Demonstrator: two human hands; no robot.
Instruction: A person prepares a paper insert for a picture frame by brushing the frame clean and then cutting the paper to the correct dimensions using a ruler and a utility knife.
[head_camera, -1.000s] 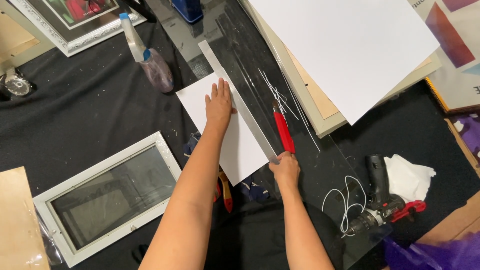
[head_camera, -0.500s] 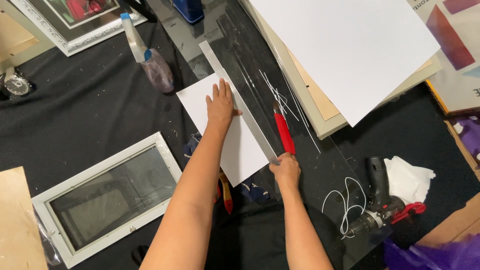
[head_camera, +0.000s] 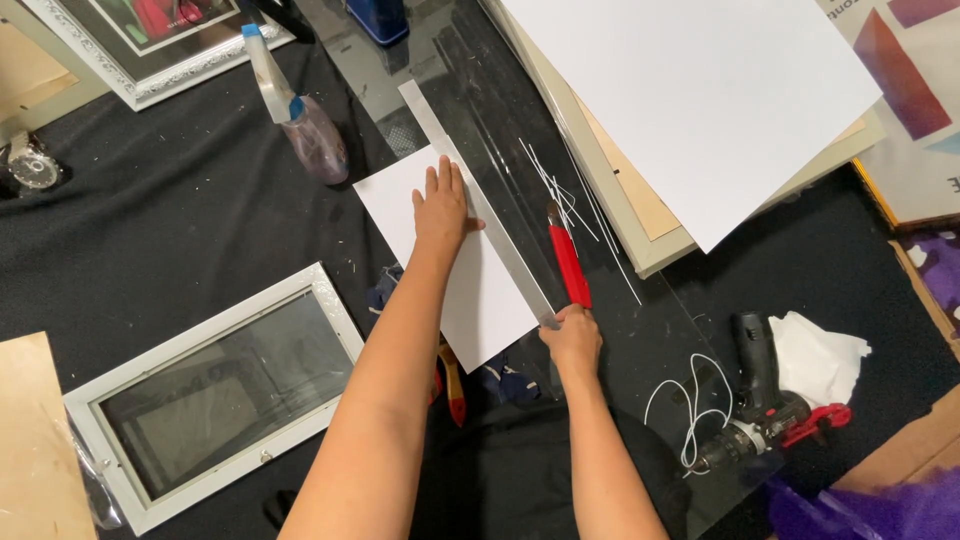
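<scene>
Your left hand (head_camera: 441, 204) lies flat, fingers spread, pressing the white rectangular sheet of card (head_camera: 462, 262) and the long grey metal straightedge (head_camera: 480, 205) against the black cloth-covered table (head_camera: 170, 220). Your right hand (head_camera: 572, 338) is closed at the near end of the red-handled utility knife (head_camera: 567, 260), which lies just beside the straightedge on the clear glass pane (head_camera: 520, 130). The risk, as I judge it, is a slip — your left fingertips sit close to the straightedge's cutting side, and if it skates on the card, the blade could wander into the sheet or toward your fingers. The thin white offcut strips (head_camera: 565, 195) near the blade could also snag it. The blade tip is too small to make out, and your right palm hides just how the knife is held.
</scene>
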